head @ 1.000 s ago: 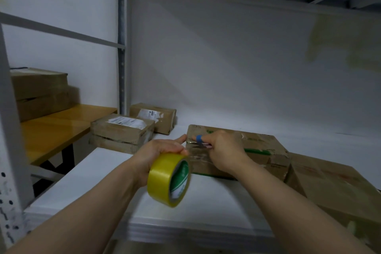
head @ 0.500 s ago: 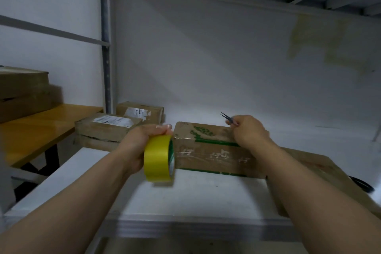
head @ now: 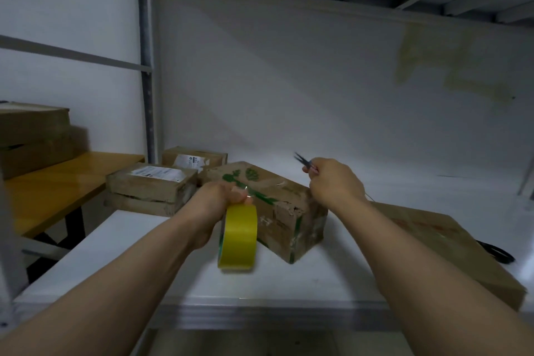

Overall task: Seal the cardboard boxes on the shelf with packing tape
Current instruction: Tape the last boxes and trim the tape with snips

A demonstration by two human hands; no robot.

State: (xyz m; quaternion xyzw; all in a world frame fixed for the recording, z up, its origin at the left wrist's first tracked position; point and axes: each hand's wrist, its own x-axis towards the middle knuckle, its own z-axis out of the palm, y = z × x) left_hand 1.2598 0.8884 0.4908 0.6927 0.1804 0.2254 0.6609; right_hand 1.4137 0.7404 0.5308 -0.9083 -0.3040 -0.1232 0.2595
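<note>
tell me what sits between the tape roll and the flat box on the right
A box with green print stands between the tape roll and the flat box, seen in the head view.

A: What rests on the white shelf board [head: 115, 263]?

B: At centre, a worn brown cardboard box with green print [head: 283, 220], set at an angle. At back left, a low stack of flat cardboard parcels [head: 147, 188], white label on top, with a small labelled cardboard box [head: 193, 159] behind. At right, a large flat brown carton [head: 450, 243], with a black looped object [head: 498, 255] beside it.
</note>
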